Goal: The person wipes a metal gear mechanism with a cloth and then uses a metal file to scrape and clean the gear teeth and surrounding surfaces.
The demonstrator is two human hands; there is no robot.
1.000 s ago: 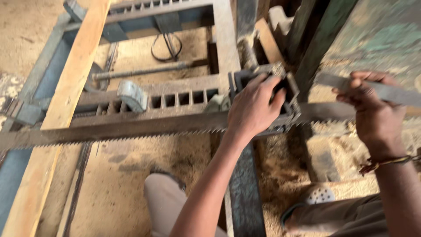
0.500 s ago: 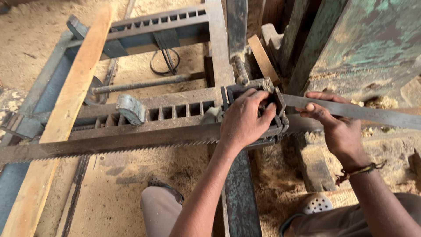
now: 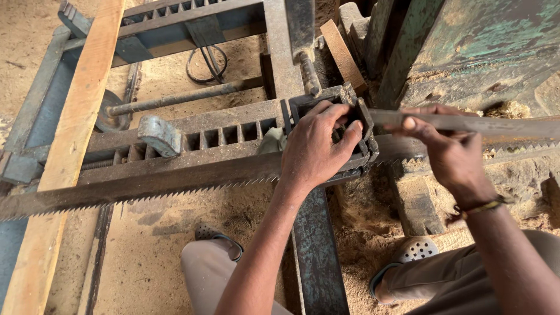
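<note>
The clamp (image 3: 338, 125) sits mid-frame on the metal frame (image 3: 210, 137), gripping the long saw blade (image 3: 146, 185) that runs out to the left, teeth down. Your left hand (image 3: 318, 149) lies over the clamp — fingers (image 3: 344, 131) curled into its opening, grasping its edge. Your right hand (image 3: 446, 149) is clenched around a flat bar (image 3: 484, 123) just right of the clamp. Sawdust (image 3: 157, 245) covers the floor below.
</note>
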